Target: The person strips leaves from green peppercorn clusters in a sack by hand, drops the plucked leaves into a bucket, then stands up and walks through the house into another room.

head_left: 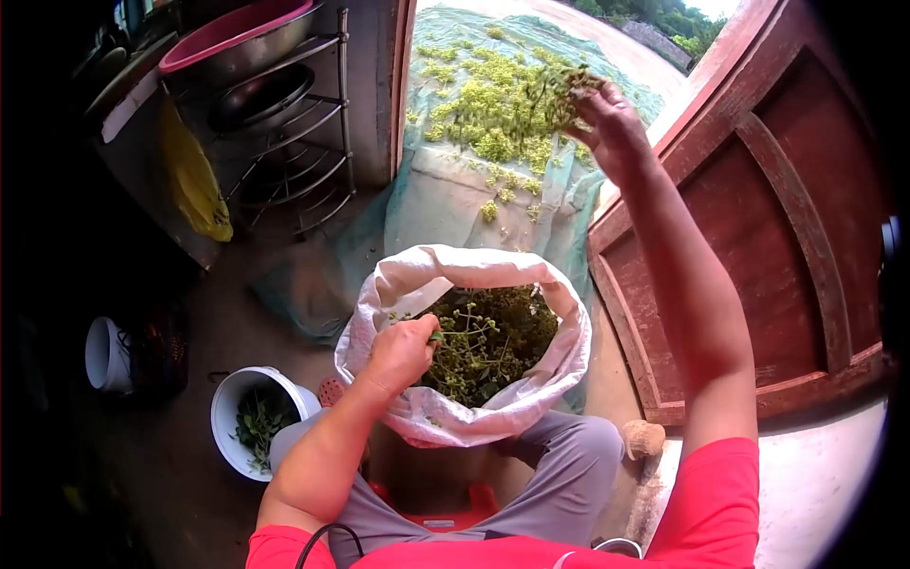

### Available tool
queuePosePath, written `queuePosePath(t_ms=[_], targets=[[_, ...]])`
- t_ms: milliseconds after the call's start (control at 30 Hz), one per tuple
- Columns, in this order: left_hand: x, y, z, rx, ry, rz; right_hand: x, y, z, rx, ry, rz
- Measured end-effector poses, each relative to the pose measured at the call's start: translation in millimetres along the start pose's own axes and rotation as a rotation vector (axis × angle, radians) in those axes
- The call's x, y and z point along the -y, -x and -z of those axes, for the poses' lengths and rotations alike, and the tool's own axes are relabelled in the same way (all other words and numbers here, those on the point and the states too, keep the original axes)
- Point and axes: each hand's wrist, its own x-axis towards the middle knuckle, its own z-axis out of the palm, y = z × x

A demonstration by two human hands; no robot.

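Over a rolled-rim sack [569, 365] of white woven plastic, its round mouth showing dark stalky clusters [488, 346], the left hand [400, 357] is closing around a thin green sprig [455, 334]. Toward the doorway, the partly curled right hand [611, 123] is pinching feathery green sprays [550, 95] above netting [417, 194] scattered with yellow-green bunches [493, 145].

From my distant seat I see a red short-sleeved shirt [701, 503], grey trousers [559, 467] and, bottom left of centre, a black cable [327, 529]

Sack [474, 429]: open above | rack [344, 109]: blocks left | door [791, 237]: blocks right
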Motion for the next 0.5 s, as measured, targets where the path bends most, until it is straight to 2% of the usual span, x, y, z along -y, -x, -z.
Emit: queuePosePath(t_ms=[33, 67, 133, 167, 200, 233, 267, 300, 333, 433, 467, 500], targets=[[-1, 0, 1, -0.031, 0.034, -0.001, 24, -38, 31, -0.139, 0.288, 0.223], [-3, -1, 3, -0.049, 0.036, -0.008, 49, -47, 44, -0.34, 0.537, 0.235], [-4, 0, 7, -0.075, 0.072, 0.002, 40, -76, 83, -0.362, 0.943, 0.291], [-5, -1, 7, -0.094, 0.086, -0.008, 27, -70, 85, -0.234, 1.037, 0.355], [-6, -2, 8, -0.086, 0.098, -0.002, 27, -32, 54, -0.035, 0.846, 0.264], [-7, -4, 10, -0.09, 0.099, -0.032, 16, 0, 30, 0.074, 0.74, 0.101], [-6, -3, 12, -0.085, 0.101, -0.046, -3, 30, 15, 0.252, 0.573, 0.046], [-7, -2, 13, -0.105, 0.112, -0.053, -16, 64, -4, 0.386, 0.581, -0.011], [-7, -5, 13, -0.116, 0.122, -0.06, -28, 94, -19, 0.498, 0.721, 0.079], [-7, -6, 15, -0.102, 0.114, -0.084, -57, 160, -49, 0.599, 0.761, 0.215], [-5, -4, 14, -0.103, 0.109, -0.114, -69, 173, -54, 0.594, 0.772, 0.304], [-4, -1, 12, -0.084, 0.108, -0.099, -84, 186, -59, 0.497, 0.753, 0.296]])
